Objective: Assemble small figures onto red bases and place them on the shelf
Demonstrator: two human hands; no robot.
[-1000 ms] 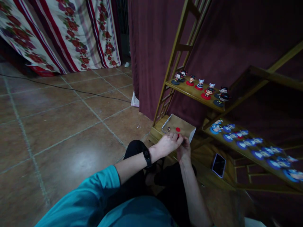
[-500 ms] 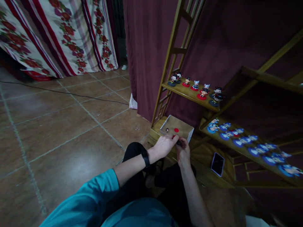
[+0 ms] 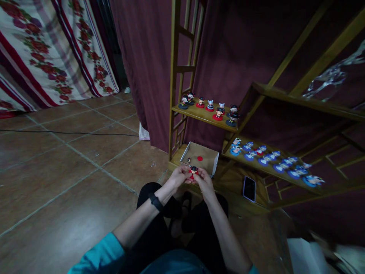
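Both hands meet just in front of the cardboard box (image 3: 205,155), the low open box that sits at the foot of the wooden shelf (image 3: 205,116). Between them is a small toy figure (image 3: 194,171) with a dark head and a red base. The left hand (image 3: 179,176) pinches it from one side and the right hand (image 3: 203,178) from the other, so the fingers of both hands are closed on the toy (it is tiny, and the exact grip is hard to make out). A black wristband (image 3: 155,201) sits on the left wrist.

Inside the box lie a red round disc (image 3: 200,158) and a little dark piece (image 3: 189,160), near each other. Above the box, on the shelf board, stand more little figures (image 3: 209,106) on red and dark bases. To the right of the box, on a lower board, lie blue figures (image 3: 268,156) in a row. A dark phone (image 3: 249,188) lies flat just right of the box, lower down.
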